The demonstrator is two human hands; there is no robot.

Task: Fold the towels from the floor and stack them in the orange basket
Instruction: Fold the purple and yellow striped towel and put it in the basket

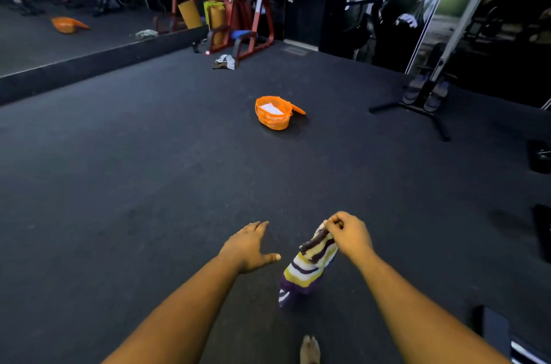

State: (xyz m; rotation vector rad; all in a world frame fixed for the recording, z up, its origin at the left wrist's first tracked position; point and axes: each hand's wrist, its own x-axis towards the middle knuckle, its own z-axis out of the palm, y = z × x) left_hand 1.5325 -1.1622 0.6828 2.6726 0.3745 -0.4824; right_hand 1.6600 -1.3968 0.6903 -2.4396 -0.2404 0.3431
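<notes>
Low in the frame, right hand [348, 234] pinches the top edge of a striped towel [310, 265]; grip closed on the cloth, towel hanging bunched, its lower end near or on the dark floor [149, 184]. Left hand [249, 246] just beside it, fingers straight and spread, holding nothing. Orange basket [272, 113] sits well apart at centre frame, lid open, something pale already folded inside. Another crumpled towel [225, 61] lies further back, upper centre, by the foot of a red gym frame [259, 14]. Step in hand looks like pick-up before folding. Next move likely calls for the left hand to take a second corner so the cloth spreads flat.
</notes>
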